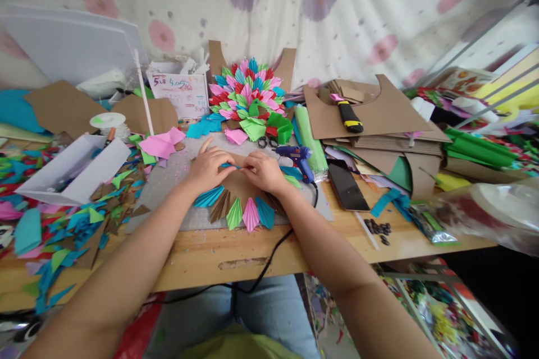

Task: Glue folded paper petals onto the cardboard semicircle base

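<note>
The left hand [209, 168] and right hand [264, 171], fingertips pinched nearly closed, hold a narrow blue paper piece [228, 165] over brown cardboard [239, 189] edged with pleated paper fans [251, 215]; light, even pressure should keep creases crisp.

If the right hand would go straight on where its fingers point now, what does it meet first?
The right hand would probably meet the blue paper at its fingertips, then the left hand; depth there is unclear.

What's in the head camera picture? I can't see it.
A person's left hand and right hand pinch blue paper over brown cardboard edged with folded paper fans. A blue glue gun lies to the right; a colourful paper craft stands behind.
</note>
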Demonstrator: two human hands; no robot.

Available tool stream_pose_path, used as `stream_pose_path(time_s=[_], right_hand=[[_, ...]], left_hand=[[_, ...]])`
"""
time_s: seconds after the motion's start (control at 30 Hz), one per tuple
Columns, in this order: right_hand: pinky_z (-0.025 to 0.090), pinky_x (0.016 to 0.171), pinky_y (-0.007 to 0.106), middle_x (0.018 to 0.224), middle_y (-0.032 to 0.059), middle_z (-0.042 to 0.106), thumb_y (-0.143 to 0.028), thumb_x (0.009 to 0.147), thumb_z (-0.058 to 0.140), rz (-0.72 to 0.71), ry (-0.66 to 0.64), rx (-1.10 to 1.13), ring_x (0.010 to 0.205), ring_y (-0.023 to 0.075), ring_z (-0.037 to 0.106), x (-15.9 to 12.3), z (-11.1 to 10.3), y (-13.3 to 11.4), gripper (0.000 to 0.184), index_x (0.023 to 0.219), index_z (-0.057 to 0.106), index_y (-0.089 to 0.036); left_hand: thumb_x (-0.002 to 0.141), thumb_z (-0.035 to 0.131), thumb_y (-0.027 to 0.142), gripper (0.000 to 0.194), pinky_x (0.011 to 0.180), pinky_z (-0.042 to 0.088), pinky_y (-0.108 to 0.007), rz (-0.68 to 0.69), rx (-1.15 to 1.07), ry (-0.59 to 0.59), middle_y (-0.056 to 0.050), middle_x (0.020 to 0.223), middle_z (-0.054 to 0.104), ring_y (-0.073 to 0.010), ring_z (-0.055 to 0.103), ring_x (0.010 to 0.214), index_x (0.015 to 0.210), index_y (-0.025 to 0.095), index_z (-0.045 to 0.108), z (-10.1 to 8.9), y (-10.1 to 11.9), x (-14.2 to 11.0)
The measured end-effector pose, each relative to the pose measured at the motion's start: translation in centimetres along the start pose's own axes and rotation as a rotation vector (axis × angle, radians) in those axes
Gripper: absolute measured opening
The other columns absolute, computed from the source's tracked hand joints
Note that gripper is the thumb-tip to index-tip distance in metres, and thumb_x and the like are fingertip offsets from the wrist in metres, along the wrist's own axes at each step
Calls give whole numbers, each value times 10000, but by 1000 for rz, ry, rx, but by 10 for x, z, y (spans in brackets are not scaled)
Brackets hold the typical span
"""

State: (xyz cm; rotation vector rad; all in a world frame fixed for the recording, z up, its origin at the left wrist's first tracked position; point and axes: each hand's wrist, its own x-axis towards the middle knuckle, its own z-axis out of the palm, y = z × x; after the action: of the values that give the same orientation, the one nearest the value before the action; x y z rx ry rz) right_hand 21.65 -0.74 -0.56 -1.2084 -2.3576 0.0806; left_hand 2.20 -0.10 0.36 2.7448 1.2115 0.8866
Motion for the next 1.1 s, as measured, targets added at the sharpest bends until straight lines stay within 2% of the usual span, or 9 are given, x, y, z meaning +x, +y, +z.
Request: stream_pose_path(time_s=[0.13,0.3,0.5,0.8,0.87,1.0,1.1], right_hand=[[349,680,248,847,42,621,-262,861,518,-44,-14,13,827,160,528,0,1,0,152,829,645,-184],[348,679,256,846,37,638,-234,869,490,-79,-46,18,835,168,532,1,2,0,191,937,666,-201],[333,668,258,814,33,623,-221,882,472,-137,-45,20,810,163,507,3,-3,0,188,883,658,-194],[347,695,254,767,30,618,-240,867,533,-115,43,65,778,163,509,1,-5,10,127,801,622,-178],[347,697,256,779,34,619,-233,864,534,-60,62,51,788,166,516,-2,-7,14,123,786,613,-180],[351,678,255,798,47,620,-218,862,536,92,92,36,793,171,531,-7,-10,20,115,780,604,-174],[356,698,259,819,59,628,-228,864,541,72,57,26,811,178,536,-4,-8,14,115,793,608,-167]], left_hand=[[833,521,310,151,1076,276,-496,18,-19,3,-9,819,679,-179,595,849,772,214,621,3,-1,0],[823,515,279,143,1092,249,-525,55,4,-6,-10,790,667,-179,598,824,738,209,606,5,2,0],[800,521,250,130,1097,232,-535,38,-3,-7,-1,740,648,-179,591,806,696,209,588,-2,3,1],[802,523,290,166,1067,283,-491,-7,-49,40,5,730,669,-172,596,769,683,219,614,-15,-14,-2],[804,519,315,182,1044,315,-480,-57,-35,84,2,726,662,-180,591,769,673,227,609,-21,-27,-6],[763,560,331,136,1017,354,-449,-223,-14,279,6,725,644,-184,578,750,663,243,588,-34,-55,-17],[762,561,342,133,971,393,-420,-280,-62,338,2,735,636,-189,577,805,691,235,595,-35,-54,-19]])
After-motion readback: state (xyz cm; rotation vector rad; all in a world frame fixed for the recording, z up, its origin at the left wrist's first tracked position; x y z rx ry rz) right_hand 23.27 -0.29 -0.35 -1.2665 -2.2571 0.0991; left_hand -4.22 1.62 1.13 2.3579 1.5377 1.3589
